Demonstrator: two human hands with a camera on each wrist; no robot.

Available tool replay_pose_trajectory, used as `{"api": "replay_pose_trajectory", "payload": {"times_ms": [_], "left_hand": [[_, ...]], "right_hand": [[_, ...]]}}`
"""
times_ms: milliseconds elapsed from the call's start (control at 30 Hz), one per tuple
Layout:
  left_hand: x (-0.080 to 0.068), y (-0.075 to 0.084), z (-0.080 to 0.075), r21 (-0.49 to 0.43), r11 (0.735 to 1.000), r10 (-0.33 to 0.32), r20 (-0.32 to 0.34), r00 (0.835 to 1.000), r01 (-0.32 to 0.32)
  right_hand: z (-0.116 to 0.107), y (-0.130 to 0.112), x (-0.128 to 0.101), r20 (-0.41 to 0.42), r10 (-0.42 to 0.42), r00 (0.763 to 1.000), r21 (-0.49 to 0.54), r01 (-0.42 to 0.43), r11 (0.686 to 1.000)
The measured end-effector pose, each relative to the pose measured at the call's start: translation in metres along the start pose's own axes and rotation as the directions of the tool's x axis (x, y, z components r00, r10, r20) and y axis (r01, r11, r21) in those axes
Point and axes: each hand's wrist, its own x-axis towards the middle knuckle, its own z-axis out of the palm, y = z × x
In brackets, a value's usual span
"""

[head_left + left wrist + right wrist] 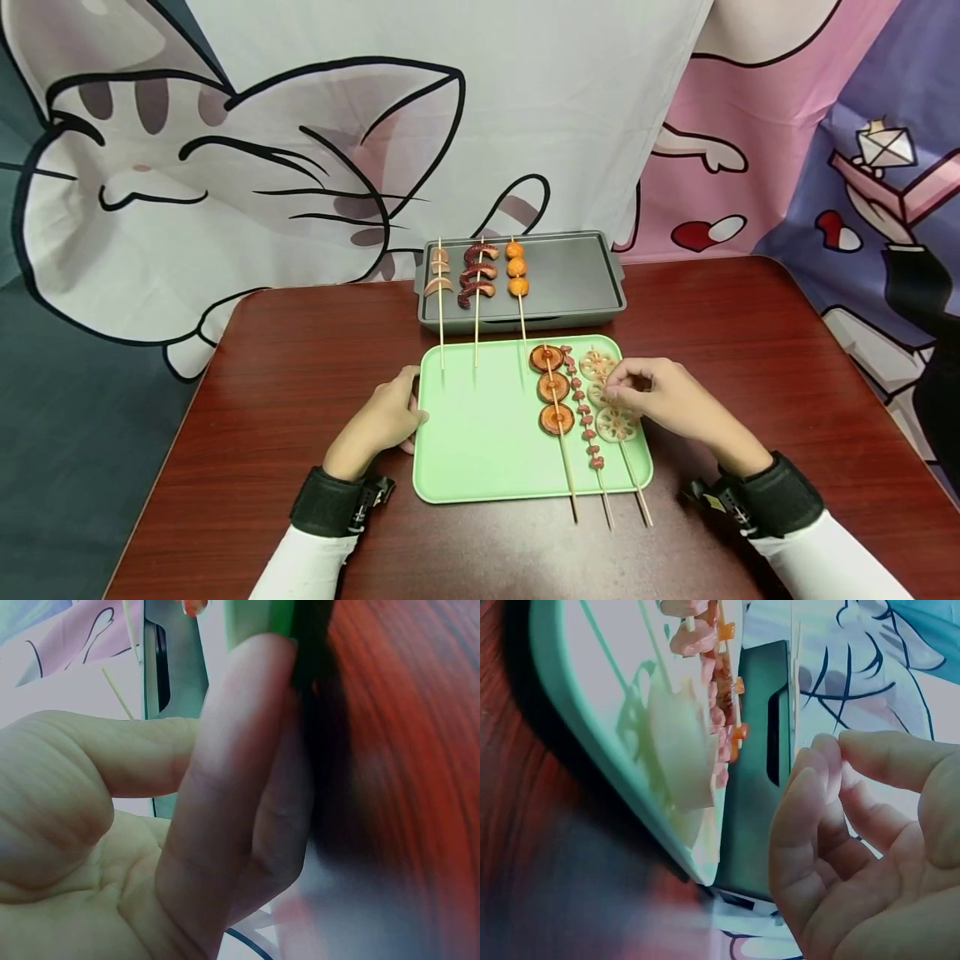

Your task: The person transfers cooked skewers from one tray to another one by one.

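I log the left hand [382, 417] bracing the green tray [480, 450] at its 9 o'clock edge, fingers straight against the rim. The right hand [660, 400] hovers over the lotus-root skewer [611, 408] at the tray's 3 o'clock side, fingertips curled together, nothing visibly clamped. My judgement: pickup in hand; next calls for pinching the stick.

Bare left half of the green tray [480, 433], skewers [581, 408] crowding its right side.
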Motion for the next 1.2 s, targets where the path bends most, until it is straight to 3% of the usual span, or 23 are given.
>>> {"api": "replay_pose_trajectory", "payload": {"times_ms": [233,567,700,900,1200], "left_hand": [[0.0,0.0,0.0,0.008,1.0,0.001,0.0,1.0,-0.001],[0.001,-0.001,0.001,0.002,1.0,-0.002,0.003,1.0,0.002],[0.002,-0.001,0.001,0.008,1.0,-0.008,-0.001,1.0,0.008],[0.002,-0.001,0.0,0.01,1.0,-0.005,-0.002,1.0,0.005],[0.001,-0.001,0.0,0.008,1.0,0.004,-0.002,1.0,-0.004]], "right_hand": [[0.0,0.007,0.006,-0.054,0.036,0.998,-0.017,-0.037,0.999],[-0.007,0.02,0.003,-0.076,0.175,0.982,-0.015,-0.177,0.984],[-0.01,0.024,0.002,-0.037,0.22,0.975,-0.026,-0.221,0.975],[-0.011,0.027,0.0,0.093,0.244,0.965,0.068,-0.25,0.966],[-0.005,0.032,-0.002,0.085,0.245,0.966,0.08,-0.252,0.964]]}}
